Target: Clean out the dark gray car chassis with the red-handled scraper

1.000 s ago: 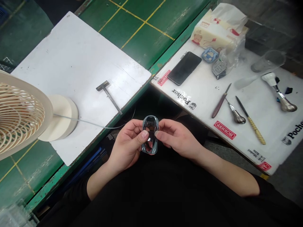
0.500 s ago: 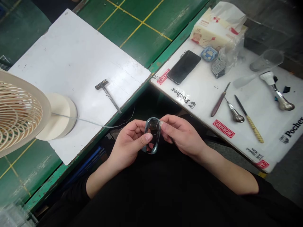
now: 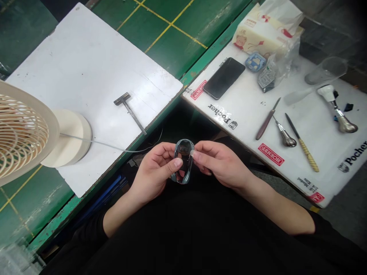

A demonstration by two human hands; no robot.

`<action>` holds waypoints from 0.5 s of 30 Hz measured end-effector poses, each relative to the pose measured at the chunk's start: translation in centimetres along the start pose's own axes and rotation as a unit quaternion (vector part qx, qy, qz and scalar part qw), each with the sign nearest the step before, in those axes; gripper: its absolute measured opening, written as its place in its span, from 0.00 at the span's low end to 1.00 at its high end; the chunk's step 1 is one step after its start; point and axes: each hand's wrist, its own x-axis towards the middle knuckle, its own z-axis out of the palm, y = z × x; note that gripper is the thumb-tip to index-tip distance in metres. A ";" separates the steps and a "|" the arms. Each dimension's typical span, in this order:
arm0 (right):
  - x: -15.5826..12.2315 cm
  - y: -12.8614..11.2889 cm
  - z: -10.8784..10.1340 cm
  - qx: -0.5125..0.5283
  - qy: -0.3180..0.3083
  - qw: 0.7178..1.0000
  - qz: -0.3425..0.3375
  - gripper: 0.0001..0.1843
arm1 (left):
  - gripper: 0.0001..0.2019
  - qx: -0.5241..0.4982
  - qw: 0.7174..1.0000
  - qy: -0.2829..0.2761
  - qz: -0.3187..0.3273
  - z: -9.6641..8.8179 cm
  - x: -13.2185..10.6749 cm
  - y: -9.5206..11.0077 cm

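A small grey-blue model car body (image 3: 182,162) with glossy dark window areas is held upright in front of me, its long axis pointing away from me. My left hand (image 3: 153,170) grips its left side, with the thumb across the middle of the shell. My right hand (image 3: 218,163) pinches its upper right edge between fingertips and thumb. The fingers hide parts of both sides of the shell.
To the left, a fan (image 3: 20,131) stands on a white board (image 3: 86,57), with a T-shaped metal tool (image 3: 128,112) nearby. To the right, a white mat (image 3: 237,114) holds a phone (image 3: 224,78), a craft knife (image 3: 267,123), and several handled tools. A green bench (image 3: 172,23) runs behind.
The car body has swung from a tilted position back to nearly upright. My right fingertips have moved up its right edge, and the view has shifted slightly.
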 end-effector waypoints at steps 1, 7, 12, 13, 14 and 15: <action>0.0 -0.1 0.0 -0.002 0.002 1.000 0.001 0.22 | 0.12 0.000 1.000 0.001 0.000 0.0 0.0 0.0; 0.2 -0.6 0.3 -0.010 -0.004 1.000 0.000 0.25 | 0.13 -0.045 0.998 -0.004 -0.050 -0.1 0.1 0.1; 0.1 -0.4 0.5 -0.079 0.035 0.996 -0.035 0.22 | 0.14 -0.069 0.995 -0.005 -0.070 -0.2 0.1 -0.1; 0.1 -0.3 0.5 -0.076 0.032 0.996 -0.035 0.22 | 0.15 -0.070 0.995 -0.006 -0.071 -0.3 0.1 -0.2; 0.1 -0.2 0.5 -0.069 0.026 0.997 -0.033 0.22 | 0.15 -0.072 0.995 -0.006 -0.073 -0.3 0.1 -0.3; 0.1 -0.1 0.6 -0.063 0.022 0.997 -0.033 0.22 | 0.15 -0.073 0.995 -0.007 -0.074 -0.3 0.1 -0.3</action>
